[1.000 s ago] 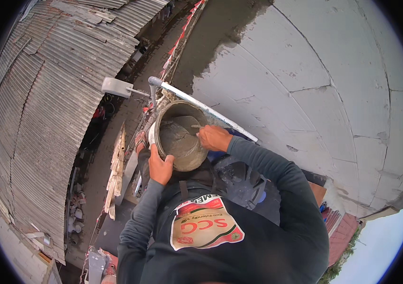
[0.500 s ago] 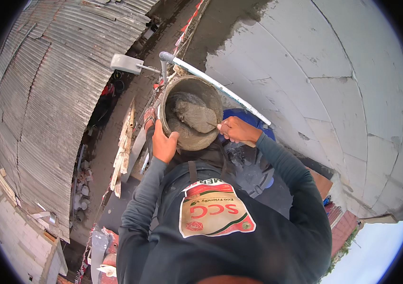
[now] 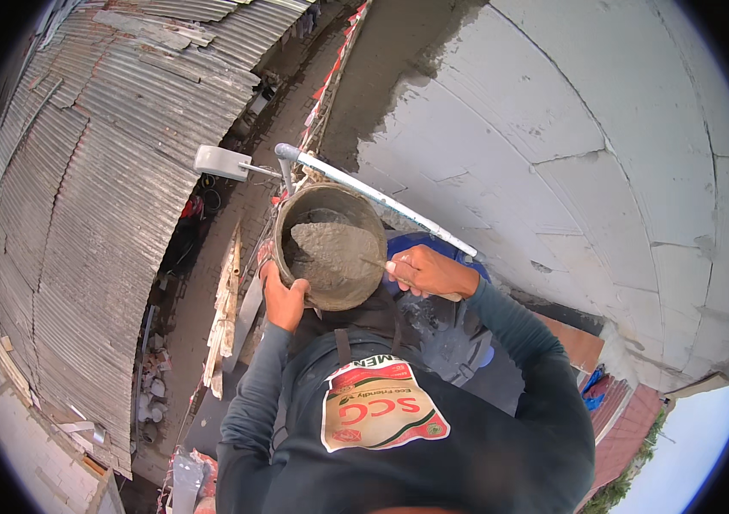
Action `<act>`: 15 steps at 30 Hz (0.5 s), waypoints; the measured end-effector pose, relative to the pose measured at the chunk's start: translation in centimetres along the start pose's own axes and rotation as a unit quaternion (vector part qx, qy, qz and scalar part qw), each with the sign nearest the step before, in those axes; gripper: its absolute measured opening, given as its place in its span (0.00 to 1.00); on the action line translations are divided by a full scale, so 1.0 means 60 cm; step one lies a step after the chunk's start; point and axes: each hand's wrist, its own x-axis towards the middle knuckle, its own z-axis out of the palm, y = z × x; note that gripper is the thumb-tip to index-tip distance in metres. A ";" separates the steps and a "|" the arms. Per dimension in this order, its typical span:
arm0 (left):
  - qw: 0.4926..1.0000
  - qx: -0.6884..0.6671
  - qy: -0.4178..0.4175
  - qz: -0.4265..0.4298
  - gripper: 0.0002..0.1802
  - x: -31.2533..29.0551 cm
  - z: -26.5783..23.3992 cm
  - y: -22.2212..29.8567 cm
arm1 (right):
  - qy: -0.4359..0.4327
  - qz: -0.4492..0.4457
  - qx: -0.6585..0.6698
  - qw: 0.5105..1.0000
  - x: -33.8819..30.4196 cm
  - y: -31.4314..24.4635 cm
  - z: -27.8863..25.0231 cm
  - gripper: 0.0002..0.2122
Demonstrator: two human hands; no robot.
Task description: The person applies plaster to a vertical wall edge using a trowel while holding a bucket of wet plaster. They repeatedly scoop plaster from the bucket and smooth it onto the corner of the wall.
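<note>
Grey wet mortar (image 3: 330, 244) lies inside a mortar-crusted bucket (image 3: 283, 224) in front of my body. Its left rim is gripped by my left hand (image 3: 285, 295), thumb over the near edge and fingers outside. My right hand (image 3: 433, 272) is closed round the wooden handle of a trowel (image 3: 379, 262), whose end sticks out below the fist. The blade reaches over the rim into the bucket; mortar covers it, so its outline is hard to tell from the mix.
A white pipe (image 3: 381, 201) slants just beyond the bucket. To the right rises a block wall (image 3: 570, 197), partly coated with dark mortar at the far end. A blue drum (image 3: 416, 244) stands beside my right hand. Corrugated roofing (image 3: 116, 171) and wooden strips (image 3: 225, 317) lie left.
The bucket and both hands sit lower and slightly left in view. The trowel blade has shifted within the bucket, showing a broader mortar-covered face. Both grips are kept.
</note>
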 end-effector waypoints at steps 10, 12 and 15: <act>0.998 -0.032 -0.020 -0.047 0.32 0.025 0.005 -0.074 | -0.062 -0.034 0.027 0.997 -0.175 -0.231 -0.119 0.24; 1.000 -0.015 -0.009 -0.025 0.34 0.024 0.005 -0.073 | -0.089 -0.035 0.096 0.991 -0.195 -0.278 -0.151 0.24; 0.999 -0.035 -0.003 -0.042 0.34 0.024 0.003 -0.037 | -0.081 -0.080 0.190 0.975 -0.209 -0.327 -0.210 0.25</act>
